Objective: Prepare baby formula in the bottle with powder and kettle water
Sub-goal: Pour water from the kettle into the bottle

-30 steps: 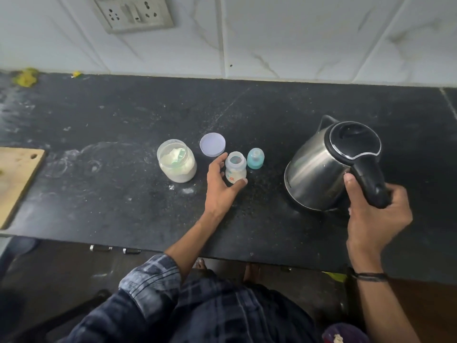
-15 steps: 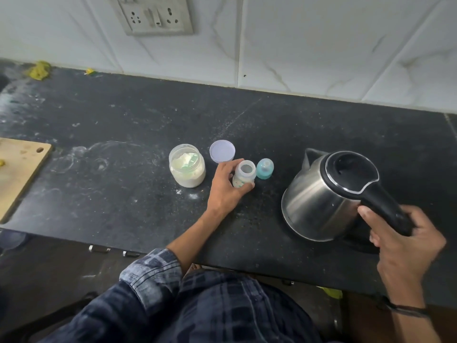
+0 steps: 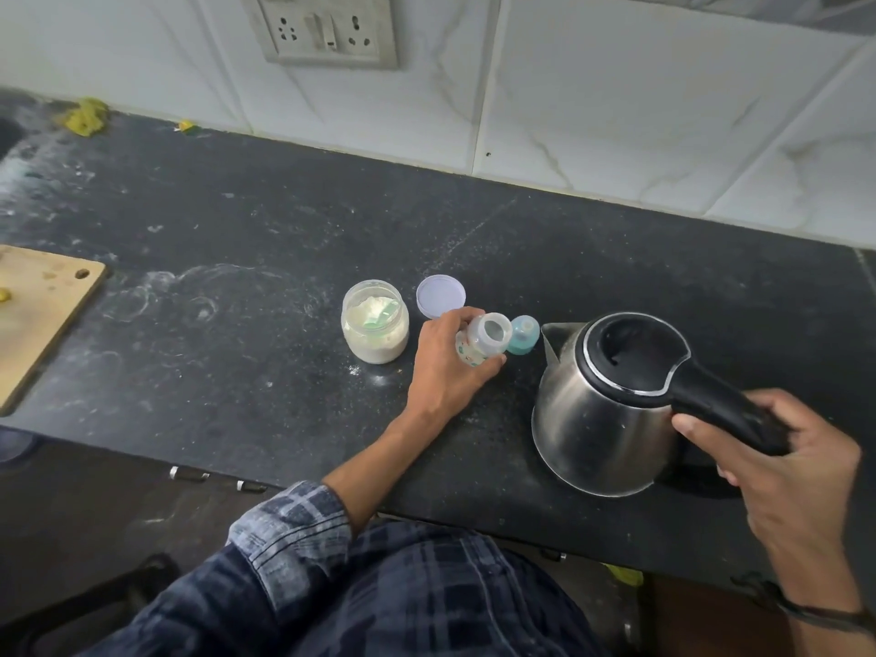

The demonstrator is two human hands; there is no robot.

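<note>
The person wears a dark blue plaid shirt (image 3: 379,595), its left sleeve (image 3: 289,523) rolled up, and a dark wristband (image 3: 806,609) on the right wrist.

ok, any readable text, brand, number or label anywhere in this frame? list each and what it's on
None can be read.
Small clear baby bottle held in the left hand: coloured print on its side, too small and blurred to read.
Steel kettle with black lid and handle, gripped by the right hand: no marking shows.
Clear powder jar, its round white lid, teal bottle cap, wall socket plate: no text visible.
</note>
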